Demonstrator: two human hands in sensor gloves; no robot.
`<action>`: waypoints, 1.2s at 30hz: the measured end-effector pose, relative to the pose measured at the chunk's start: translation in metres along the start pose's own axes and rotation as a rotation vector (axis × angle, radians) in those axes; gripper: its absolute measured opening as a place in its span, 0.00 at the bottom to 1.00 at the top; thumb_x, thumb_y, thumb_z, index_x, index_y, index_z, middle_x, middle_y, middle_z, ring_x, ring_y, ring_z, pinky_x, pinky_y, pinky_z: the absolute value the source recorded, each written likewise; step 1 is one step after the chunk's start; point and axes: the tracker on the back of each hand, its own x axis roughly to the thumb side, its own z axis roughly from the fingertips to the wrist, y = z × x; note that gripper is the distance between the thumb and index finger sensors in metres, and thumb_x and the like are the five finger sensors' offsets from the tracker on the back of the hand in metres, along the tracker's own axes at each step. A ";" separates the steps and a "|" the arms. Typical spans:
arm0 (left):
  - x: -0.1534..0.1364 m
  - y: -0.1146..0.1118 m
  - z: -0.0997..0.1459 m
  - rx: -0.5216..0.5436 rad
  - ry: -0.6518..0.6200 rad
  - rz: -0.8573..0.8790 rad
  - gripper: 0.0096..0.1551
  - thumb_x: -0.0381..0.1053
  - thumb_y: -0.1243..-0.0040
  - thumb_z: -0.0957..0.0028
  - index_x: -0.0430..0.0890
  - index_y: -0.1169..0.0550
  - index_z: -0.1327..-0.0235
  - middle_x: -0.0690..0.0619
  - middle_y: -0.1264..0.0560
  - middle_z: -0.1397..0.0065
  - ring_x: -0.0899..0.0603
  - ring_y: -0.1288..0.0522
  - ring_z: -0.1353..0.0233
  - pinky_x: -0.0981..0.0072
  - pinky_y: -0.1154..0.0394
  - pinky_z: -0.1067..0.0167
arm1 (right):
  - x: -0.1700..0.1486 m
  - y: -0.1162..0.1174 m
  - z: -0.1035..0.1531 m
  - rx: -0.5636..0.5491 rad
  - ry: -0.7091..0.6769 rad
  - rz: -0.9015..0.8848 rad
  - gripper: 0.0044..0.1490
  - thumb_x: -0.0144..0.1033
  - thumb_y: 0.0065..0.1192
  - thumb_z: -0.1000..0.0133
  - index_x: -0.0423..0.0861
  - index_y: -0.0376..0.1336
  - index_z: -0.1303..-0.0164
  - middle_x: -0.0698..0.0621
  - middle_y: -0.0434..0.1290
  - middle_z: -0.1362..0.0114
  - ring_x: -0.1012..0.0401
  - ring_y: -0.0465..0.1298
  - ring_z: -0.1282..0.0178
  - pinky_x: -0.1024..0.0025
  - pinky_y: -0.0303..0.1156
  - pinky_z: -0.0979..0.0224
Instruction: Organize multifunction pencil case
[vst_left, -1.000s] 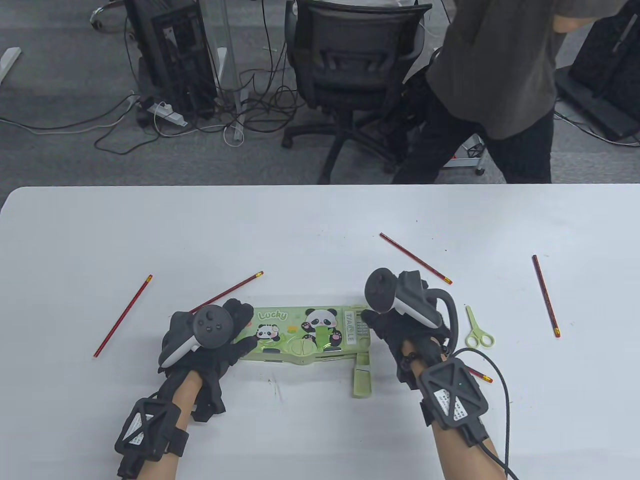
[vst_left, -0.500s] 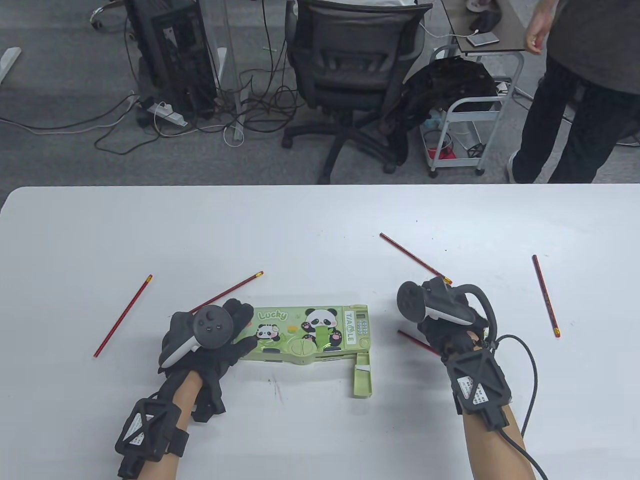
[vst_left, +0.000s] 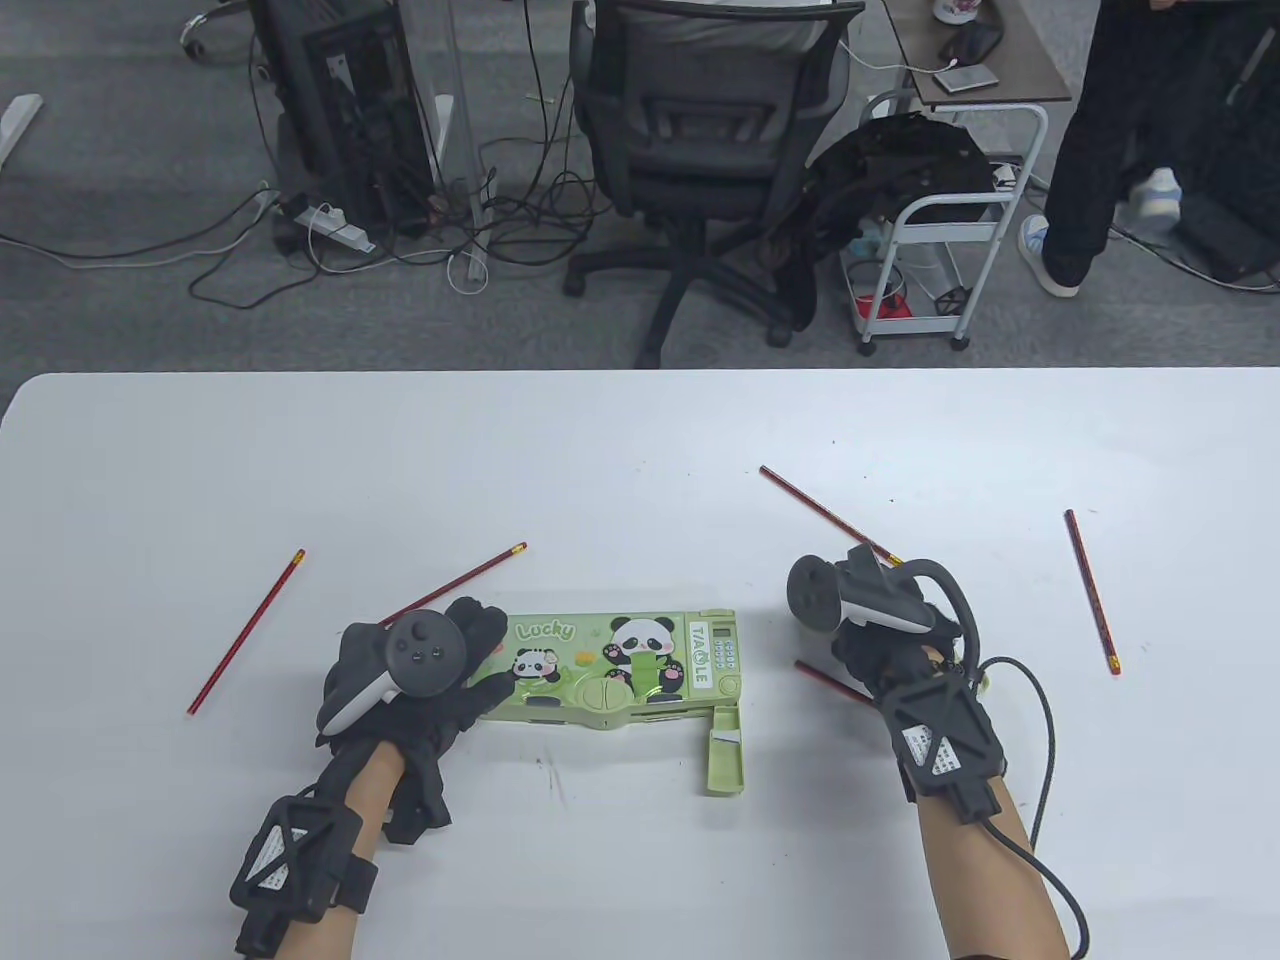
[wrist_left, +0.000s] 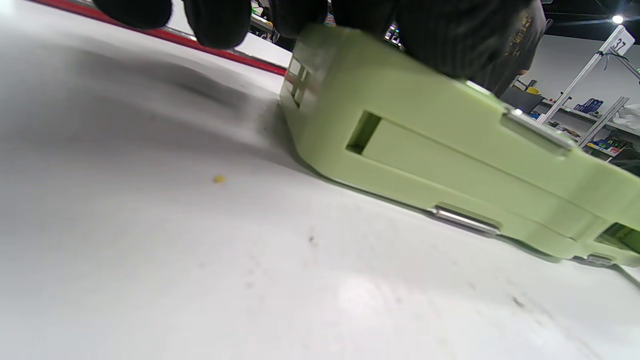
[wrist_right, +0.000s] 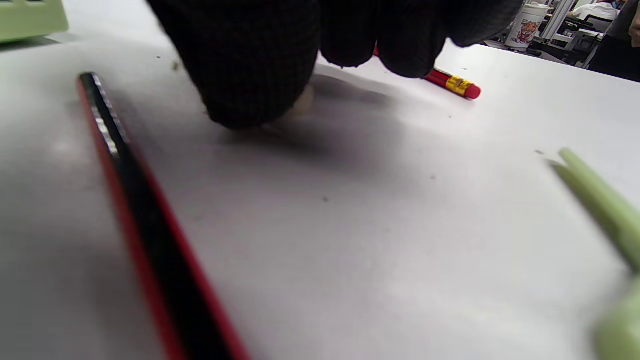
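The green panda pencil case lies flat near the table's front, its lid down. A small side drawer sticks out at its near right corner. My left hand rests on the case's left end with fingers laid over the top. My right hand hovers right of the case, fingers bent down, thumb tip touching the table. It holds nothing I can see. One red pencil lies under it. Another pencil's eraser end shows just behind the fingertips.
More red pencils lie at the left, behind my left hand, at the centre right and far right. Green scissors lie beside my right hand, mostly hidden from above. A chair, a cart and a person stand beyond the table.
My right hand left the case's right end and moved right, over the pencil and scissors. The side drawer now lies flat and open. The left hand has not moved.
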 end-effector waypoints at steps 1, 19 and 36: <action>0.000 0.000 0.000 0.000 0.000 0.000 0.43 0.60 0.44 0.46 0.53 0.42 0.17 0.44 0.47 0.09 0.26 0.41 0.15 0.22 0.41 0.29 | 0.000 0.001 0.000 -0.006 0.000 -0.002 0.40 0.33 0.70 0.51 0.53 0.58 0.26 0.38 0.57 0.19 0.37 0.64 0.23 0.38 0.61 0.22; 0.000 0.000 0.000 0.000 0.002 -0.010 0.43 0.60 0.44 0.46 0.53 0.42 0.17 0.44 0.48 0.09 0.26 0.41 0.15 0.22 0.42 0.29 | -0.005 -0.005 0.006 -0.009 0.039 -0.019 0.39 0.38 0.62 0.50 0.52 0.57 0.25 0.38 0.60 0.21 0.36 0.63 0.23 0.38 0.60 0.22; 0.001 0.000 0.000 0.000 -0.001 -0.009 0.43 0.60 0.45 0.46 0.53 0.42 0.17 0.44 0.48 0.09 0.26 0.41 0.15 0.22 0.42 0.29 | 0.052 -0.040 0.084 -0.170 -0.036 -0.106 0.42 0.45 0.62 0.49 0.40 0.60 0.26 0.38 0.67 0.25 0.37 0.69 0.26 0.39 0.65 0.24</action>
